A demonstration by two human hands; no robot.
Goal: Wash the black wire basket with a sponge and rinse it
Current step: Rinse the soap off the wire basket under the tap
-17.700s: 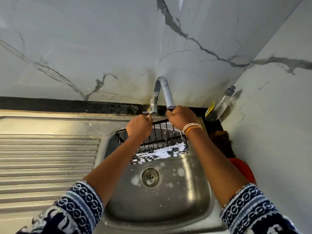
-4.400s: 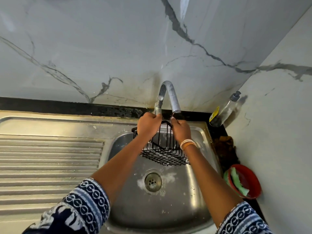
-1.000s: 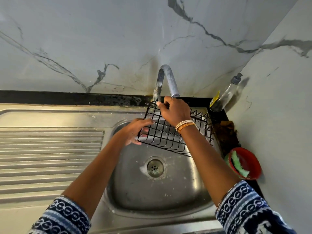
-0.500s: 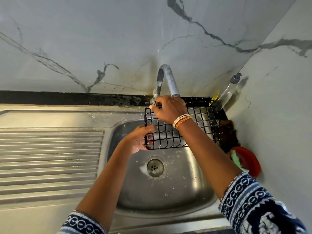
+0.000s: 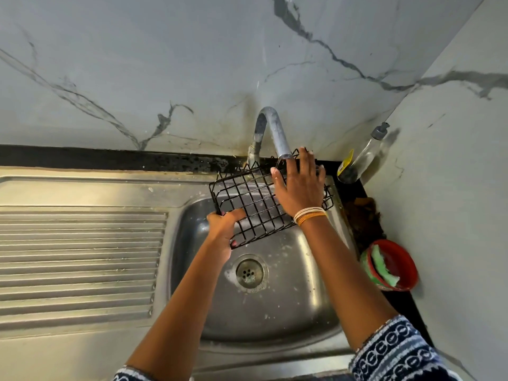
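A ribbed steel drainboard [image 5: 79,259] lies at the left, beside the sink [image 5: 310,306] with its drain [image 5: 249,272]. The left hand [image 5: 224,232] is curled tight around the lower left corner of the black wire basket [image 5: 247,204], held tilted above the bowl under the faucet [image 5: 270,130]. The right hand [image 5: 299,185] lies flat with fingers spread against the basket's mesh. Further right a soap bottle [image 5: 362,155] leans in the corner, and a red bowl [image 5: 398,268] holds a green sponge [image 5: 380,264]
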